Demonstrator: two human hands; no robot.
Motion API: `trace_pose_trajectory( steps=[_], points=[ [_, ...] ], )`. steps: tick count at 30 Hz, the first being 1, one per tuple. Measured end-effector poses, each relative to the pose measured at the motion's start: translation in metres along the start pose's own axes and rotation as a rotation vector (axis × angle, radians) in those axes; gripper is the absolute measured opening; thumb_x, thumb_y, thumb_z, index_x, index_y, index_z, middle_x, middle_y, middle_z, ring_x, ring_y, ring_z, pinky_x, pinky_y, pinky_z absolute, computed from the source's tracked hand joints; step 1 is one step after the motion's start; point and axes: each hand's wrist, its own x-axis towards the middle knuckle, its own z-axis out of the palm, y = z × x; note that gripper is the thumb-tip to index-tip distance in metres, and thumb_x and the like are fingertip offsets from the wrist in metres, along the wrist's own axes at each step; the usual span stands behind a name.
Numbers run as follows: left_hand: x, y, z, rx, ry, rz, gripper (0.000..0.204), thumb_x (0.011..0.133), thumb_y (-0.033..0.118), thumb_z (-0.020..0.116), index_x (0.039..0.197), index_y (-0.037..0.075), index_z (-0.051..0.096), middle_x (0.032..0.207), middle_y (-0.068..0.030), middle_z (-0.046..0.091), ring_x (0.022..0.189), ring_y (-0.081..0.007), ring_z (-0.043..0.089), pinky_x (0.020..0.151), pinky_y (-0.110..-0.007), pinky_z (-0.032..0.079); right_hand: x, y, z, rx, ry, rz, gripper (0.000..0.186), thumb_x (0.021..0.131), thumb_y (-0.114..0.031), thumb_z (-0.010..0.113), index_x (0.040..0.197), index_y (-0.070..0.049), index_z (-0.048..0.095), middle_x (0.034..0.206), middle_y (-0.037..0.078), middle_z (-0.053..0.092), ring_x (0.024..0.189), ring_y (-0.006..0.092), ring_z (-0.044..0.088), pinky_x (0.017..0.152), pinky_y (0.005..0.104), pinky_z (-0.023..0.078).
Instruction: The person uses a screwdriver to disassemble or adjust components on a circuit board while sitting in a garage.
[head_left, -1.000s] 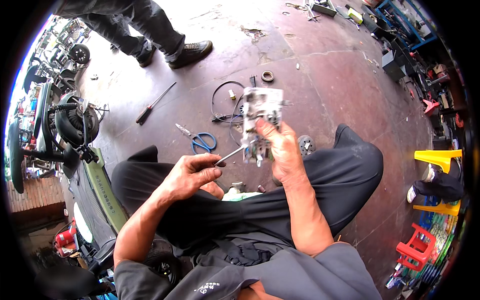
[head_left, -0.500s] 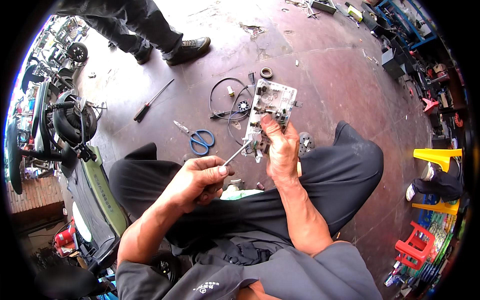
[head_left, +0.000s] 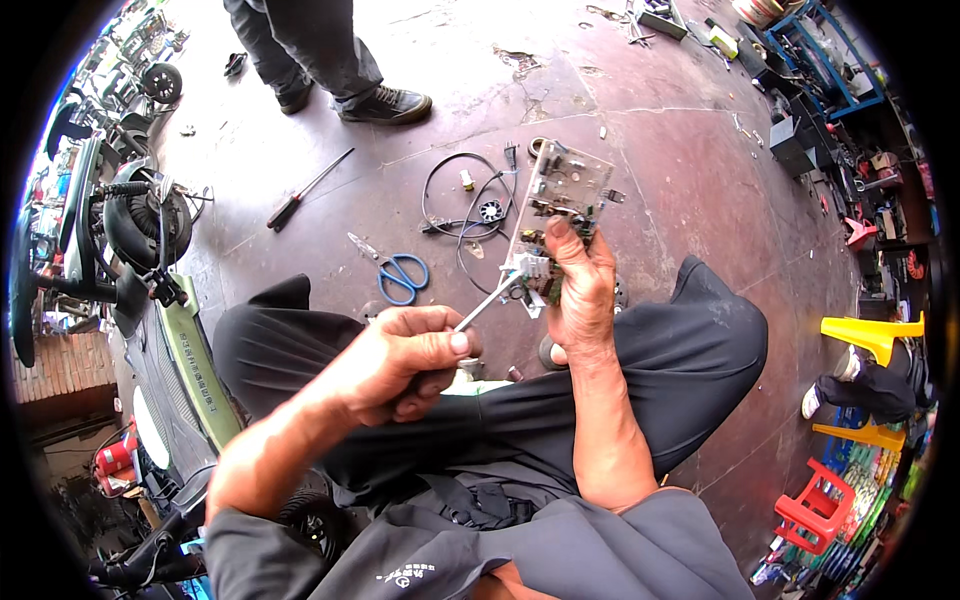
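Observation:
My left hand (head_left: pixel 415 360) is closed round a thin screwdriver (head_left: pixel 485 302), its tip at the lower-left end of a circuit board (head_left: pixel 572 180), by a pale block with wires. My right hand (head_left: pixel 582 290) grips that board, thumb on the components, holding it tilted over my crossed legs. Beyond my hands on the floor lie blue-handled scissors (head_left: pixel 408 275), another screwdriver (head_left: pixel 305 193), a looped black cable (head_left: pixel 425 180), a small fan (head_left: pixel 490 211), a pale small part (head_left: pixel 466 180) and a ring (head_left: pixel 536 142) partly behind the board.
Someone in dark trousers stands ahead (head_left: pixel 385 104). A scooter (head_left: pixel 185 350) and more vehicles line the left. Tools, boxes (head_left: pixel 790 140) and a blue metal frame (head_left: pixel 840 90) crowd the back right; a seated person's leg (head_left: pixel 855 390) shows by a yellow stool (head_left: pixel 870 330), a red stool (head_left: pixel 815 505) nearer.
Since a second ago the board and my right hand have moved up and right, with the screwdriver following from the left. The standing person's legs appear shifted slightly right and up.

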Motion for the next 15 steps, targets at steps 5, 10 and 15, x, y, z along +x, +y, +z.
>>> trace_pose_trajectory(
  steps=[5, 10, 15],
  points=[
    [0.020, -0.033, 0.022, -0.239, 0.057, 0.114, 0.021, 0.094, 0.019, 0.061, 0.100, 0.000, 0.058, 0.054, -0.0015, 0.044, 0.034, -0.0076, 0.035, 0.032, -0.022, 0.028, 0.003, 0.003, -0.006, 0.034, 0.065, -0.021, 0.021, 0.090, -0.023, 0.070, 0.102, -0.007, 0.062, 0.085, -0.001, 0.063, 0.070, 0.0068, 0.057, 0.060, 0.0234, 0.049],
    [0.039, -0.051, 0.037, -0.208, 0.147, 0.213, 0.022, 0.094, 0.023, 0.063, 0.095, 0.002, 0.057, 0.054, -0.0005, 0.044, 0.034, -0.0073, 0.034, 0.032, -0.022, 0.028, 0.003, 0.000, -0.005, -0.058, 0.126, -0.055, 0.024, 0.092, -0.023, 0.066, 0.106, -0.005, 0.061, 0.088, 0.003, 0.065, 0.072, 0.0111, 0.062, 0.060, 0.0274, 0.052],
    [0.058, -0.078, 0.054, -0.242, 0.190, 0.360, 0.021, 0.094, 0.024, 0.062, 0.095, 0.004, 0.056, 0.053, -0.0006, 0.043, 0.034, -0.0077, 0.033, 0.032, -0.022, 0.028, 0.001, -0.002, -0.004, -0.057, 0.194, -0.026, 0.027, 0.090, -0.026, 0.068, 0.106, -0.005, 0.062, 0.090, 0.002, 0.065, 0.071, 0.0119, 0.060, 0.063, 0.0269, 0.051]
  ],
)
